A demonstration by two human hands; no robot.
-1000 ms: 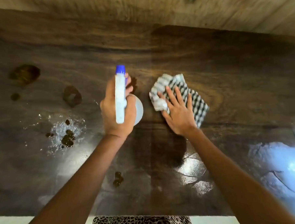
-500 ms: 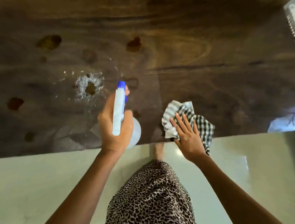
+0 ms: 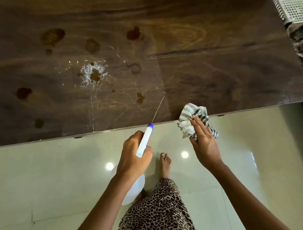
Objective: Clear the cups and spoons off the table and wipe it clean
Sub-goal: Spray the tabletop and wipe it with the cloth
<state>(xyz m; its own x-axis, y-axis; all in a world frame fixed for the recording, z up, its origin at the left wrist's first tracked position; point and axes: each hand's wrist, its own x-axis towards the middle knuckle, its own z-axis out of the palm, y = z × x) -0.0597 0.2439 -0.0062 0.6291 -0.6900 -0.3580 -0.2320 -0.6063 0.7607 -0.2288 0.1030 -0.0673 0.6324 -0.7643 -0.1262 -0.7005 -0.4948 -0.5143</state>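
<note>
A dark wooden table point(image 3: 205, 56) fills the upper half of the view, with several brown stains and one wet, foamy patch point(image 3: 93, 73) left of centre. My left hand point(image 3: 133, 155) grips a white spray bottle point(image 3: 144, 141) with a blue nozzle, held off the table's near edge; a thin jet leaves the nozzle toward the tabletop. My right hand point(image 3: 203, 142) holds a bunched green-and-white checked cloth point(image 3: 192, 115) at the near edge of the table. No cups or spoons are in view.
A white perforated basket point(image 3: 291, 6) stands at the table's far right corner, with a plastic-wrapped dark item point(image 3: 300, 37) in front of it. Pale glossy floor tiles point(image 3: 54, 180) lie below the table; my bare foot point(image 3: 165, 164) and leopard-print garment point(image 3: 158, 212) show.
Both hands have drawn back from over the tabletop to its near edge, and the view has pulled away so the floor shows. The cloth has lifted off the surface. A spray jet now leaves the bottle.
</note>
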